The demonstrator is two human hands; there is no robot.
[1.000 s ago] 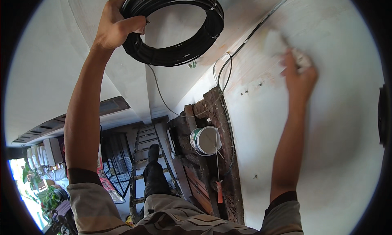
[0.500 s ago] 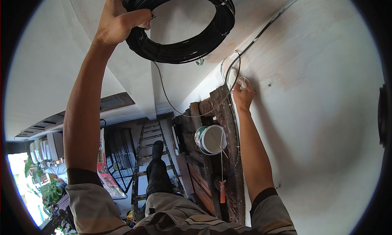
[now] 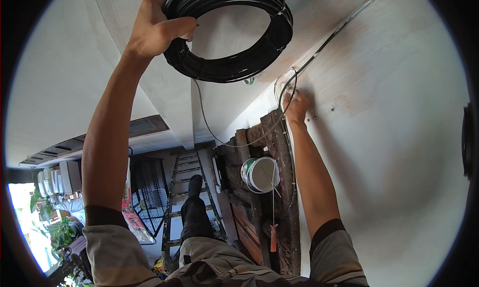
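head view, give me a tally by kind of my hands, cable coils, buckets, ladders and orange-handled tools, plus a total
left hand and right hand: 2
black cable coil: 1
white bucket: 1
ladder: 1
orange-handled tool: 1
total: 6

Left hand (image 3: 158,31) curled, both arms (image 3: 112,132) outstretched

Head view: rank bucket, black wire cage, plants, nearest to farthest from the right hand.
From the right hand:
1. Bucket: below, slightly left
2. Black wire cage: farther left, lower
3. Plants: far lower left, by the bright opening
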